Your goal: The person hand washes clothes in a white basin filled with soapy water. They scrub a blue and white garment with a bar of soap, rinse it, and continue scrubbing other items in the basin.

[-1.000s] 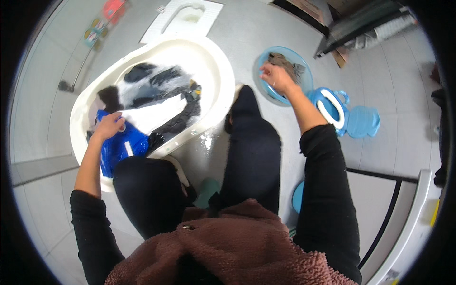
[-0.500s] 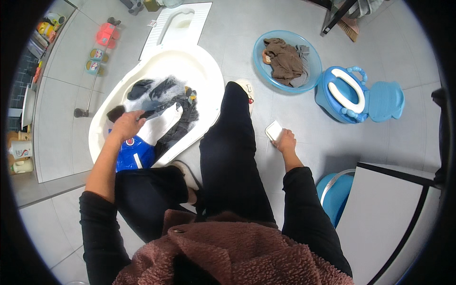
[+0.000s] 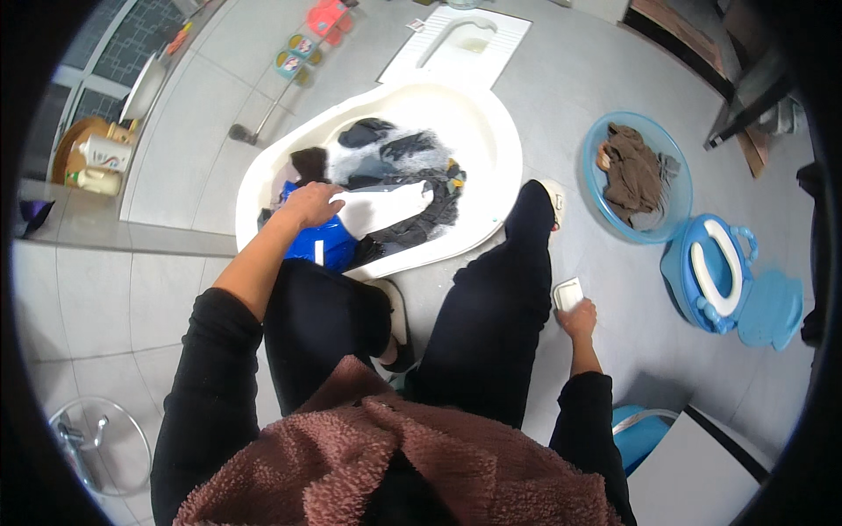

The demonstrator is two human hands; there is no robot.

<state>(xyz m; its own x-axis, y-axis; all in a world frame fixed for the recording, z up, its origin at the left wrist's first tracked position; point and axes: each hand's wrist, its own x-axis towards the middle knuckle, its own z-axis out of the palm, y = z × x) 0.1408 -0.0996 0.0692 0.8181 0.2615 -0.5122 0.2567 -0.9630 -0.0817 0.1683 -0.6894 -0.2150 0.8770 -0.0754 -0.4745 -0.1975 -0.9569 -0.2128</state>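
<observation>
Fingers of the right hand (image 3: 576,318) grasp a small white rectangular block (image 3: 568,293) outside a cream oval plastic tub (image 3: 502,149), and a wet grip could drop it, as the left hand (image 3: 311,206), hold unclear, meets blue material (image 3: 321,241) inside.

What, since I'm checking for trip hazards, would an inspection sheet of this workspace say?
Surface: gray floor; wetness unclear.
Job's things: white tub holding dark clothes and a blue-and-white item.
Clutter: blue basin holding brown cloth; blue potty beside it.
Grips: left hand at the blue-and-white item, its grip unclear; right hand holding a white block near the floor.
Cables: nothing seen.
Surroundings: white squat toilet beyond the tub.
</observation>
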